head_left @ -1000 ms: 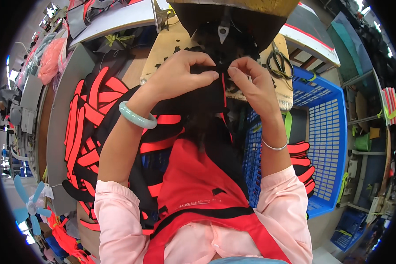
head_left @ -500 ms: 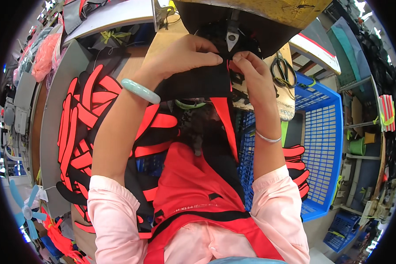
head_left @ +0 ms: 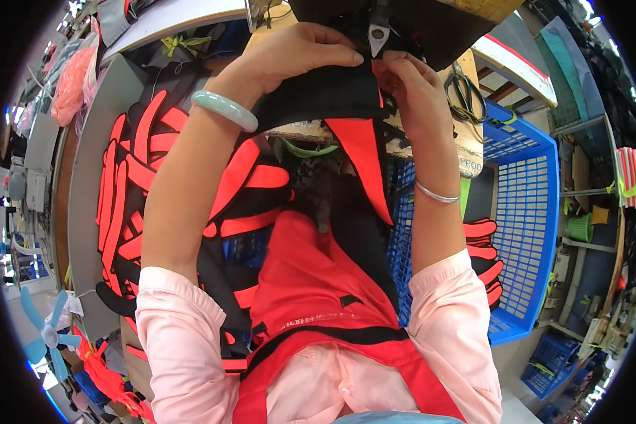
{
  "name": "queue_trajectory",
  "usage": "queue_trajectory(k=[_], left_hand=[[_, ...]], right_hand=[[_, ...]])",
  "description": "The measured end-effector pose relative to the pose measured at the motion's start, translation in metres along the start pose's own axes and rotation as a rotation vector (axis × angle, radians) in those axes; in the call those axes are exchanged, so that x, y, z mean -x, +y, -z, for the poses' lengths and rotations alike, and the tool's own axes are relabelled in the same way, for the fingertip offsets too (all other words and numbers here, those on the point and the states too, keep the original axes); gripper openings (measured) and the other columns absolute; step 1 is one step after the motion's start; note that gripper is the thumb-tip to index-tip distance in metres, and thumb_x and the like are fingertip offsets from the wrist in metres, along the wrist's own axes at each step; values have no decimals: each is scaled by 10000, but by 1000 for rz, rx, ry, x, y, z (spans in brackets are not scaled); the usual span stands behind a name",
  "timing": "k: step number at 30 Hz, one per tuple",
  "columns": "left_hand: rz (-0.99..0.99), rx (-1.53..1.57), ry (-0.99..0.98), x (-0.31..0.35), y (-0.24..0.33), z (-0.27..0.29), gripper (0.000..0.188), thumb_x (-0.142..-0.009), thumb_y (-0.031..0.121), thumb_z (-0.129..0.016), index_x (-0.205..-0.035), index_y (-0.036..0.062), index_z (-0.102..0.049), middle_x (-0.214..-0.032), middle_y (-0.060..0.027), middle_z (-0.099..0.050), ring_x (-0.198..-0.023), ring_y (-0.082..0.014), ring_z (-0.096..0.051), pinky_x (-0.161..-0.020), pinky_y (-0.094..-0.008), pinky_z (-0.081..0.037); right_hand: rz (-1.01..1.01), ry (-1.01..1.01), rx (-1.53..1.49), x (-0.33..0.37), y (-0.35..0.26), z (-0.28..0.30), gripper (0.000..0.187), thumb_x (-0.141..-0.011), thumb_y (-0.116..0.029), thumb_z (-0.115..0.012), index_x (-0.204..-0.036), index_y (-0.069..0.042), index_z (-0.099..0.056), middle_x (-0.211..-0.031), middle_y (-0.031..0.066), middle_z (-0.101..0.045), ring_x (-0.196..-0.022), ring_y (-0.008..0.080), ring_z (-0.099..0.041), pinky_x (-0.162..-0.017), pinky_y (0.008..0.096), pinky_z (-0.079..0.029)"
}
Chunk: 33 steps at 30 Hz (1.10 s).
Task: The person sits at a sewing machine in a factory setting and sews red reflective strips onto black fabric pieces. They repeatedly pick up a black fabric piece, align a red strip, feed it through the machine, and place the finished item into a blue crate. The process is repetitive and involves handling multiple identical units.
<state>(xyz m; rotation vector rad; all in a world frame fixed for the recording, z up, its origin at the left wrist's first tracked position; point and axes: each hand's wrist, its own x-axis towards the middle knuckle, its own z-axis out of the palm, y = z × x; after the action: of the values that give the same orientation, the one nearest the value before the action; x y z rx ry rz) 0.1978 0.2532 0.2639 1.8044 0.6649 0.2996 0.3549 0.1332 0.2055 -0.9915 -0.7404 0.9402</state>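
My left hand (head_left: 300, 53) pinches the far edge of a black fabric piece (head_left: 318, 95), close to the pointed metal foot (head_left: 379, 35) of what looks like a sewing machine. On the other side of that foot, my right hand (head_left: 415, 81) has its thumb and forefinger closed on the same piece's edge. A red strip (head_left: 360, 159) with a black border hangs down from the fabric toward my lap. The fingertips partly cover the gripped edge, and the dark machine head shades the area beyond it.
Scissors (head_left: 465, 97) with dark handles lie on the wooden tabletop (head_left: 470, 159) beside my right wrist. To the left is a heap of red-and-black strips (head_left: 152, 152). At the right stands a blue plastic basket (head_left: 530, 212) with more strips. A light-blue fan (head_left: 49, 332) is at lower left.
Both hands have moved a little farther away along with the fabric, staying near the metal foot. The hanging red strip has shifted up with it. The whole view has also shifted slightly.
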Motion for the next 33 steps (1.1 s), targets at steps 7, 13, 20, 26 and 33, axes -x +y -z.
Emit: queue_trajectory(k=[7, 13, 20, 26, 33], left_hand=[[-40, 63, 76, 12, -4, 7, 377, -845, 274, -723, -1092, -3, -659, -920, -6, -664, -821, -69, -610, -744, -207, -480], [18, 164, 32, 57, -6, -2, 274, -882, 219, -691, -1050, 6, -653, -911, 41, -636, -819, -32, -580, -751, -199, -463], [45, 128, 48, 101, -48, -11, 312, -904, 190, -666, -1164, 41, -578, -889, 30, -565, -830, -41, -537, -755, -194, -453], [-345, 28, -67, 148, -85, -83, 463, -945, 353, -549, -1255, 9, -549, -1314, -184, -495, -1261, -298, -445, -1059, -381, -341], [-47, 248, -319, 174, -56, -77, 169, -932, 158, -632, -969, -4, -607, -775, 66, -478, -730, -18, -407, -622, -206, -382]], right_hand=[[-5, 89, -378, 3, -5, 17, 232, -906, -175, -605, -1048, 0, -660, -875, 43, -651, -834, 122, -600, -743, 272, -479], [-19, -456, 379, 89, -2, 21, 434, -888, -184, -643, -1277, -10, -562, -1213, 91, -610, -975, 178, -620, -884, 306, -475], [24, -157, 696, 142, 10, -10, 298, -864, -182, -644, -1107, -10, -628, -886, 214, -666, -817, 327, -662, -722, 362, -499], [123, -240, 974, 159, -32, -16, 188, -863, -206, -628, -942, -37, -651, -748, 181, -643, -716, 372, -630, -623, 415, -489], [217, -351, 1136, 173, -76, -18, 138, -840, -184, -641, -883, -52, -644, -736, 150, -647, -680, 340, -628, -583, 402, -485]])
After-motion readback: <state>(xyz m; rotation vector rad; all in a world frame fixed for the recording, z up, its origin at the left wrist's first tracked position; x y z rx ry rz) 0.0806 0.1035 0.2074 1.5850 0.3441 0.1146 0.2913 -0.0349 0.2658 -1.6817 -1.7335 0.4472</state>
